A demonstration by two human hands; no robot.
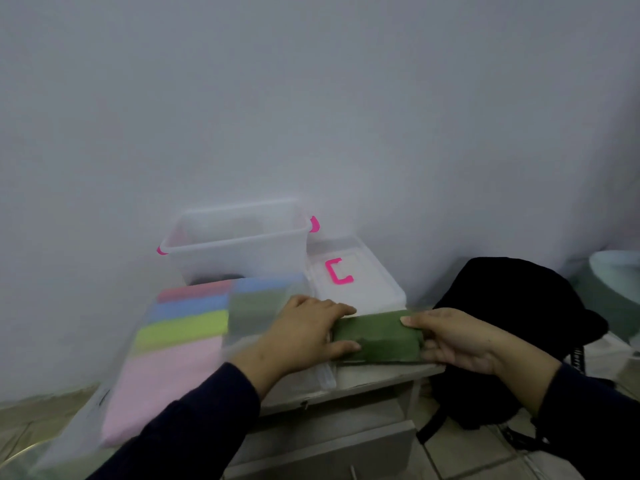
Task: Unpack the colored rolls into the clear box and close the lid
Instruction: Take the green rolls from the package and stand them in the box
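Note:
A dark green roll (377,336) lies at the front of the small table, held at both ends. My left hand (308,332) grips its left end, fingers over the top and thumb at the front. My right hand (453,339) grips its right end. To the left lies a clear plastic package (194,334) with several rolls in red, blue, yellow-green, pink and green. The clear box (239,242) with pink latches stands open at the back by the wall. Its lid (356,278), with a pink handle, lies flat to the box's right.
A black backpack (512,327) leans against the table's right side on the tiled floor. A pale basin (620,271) is at the far right edge. The table front has a drawer (329,448). A plain wall rises behind.

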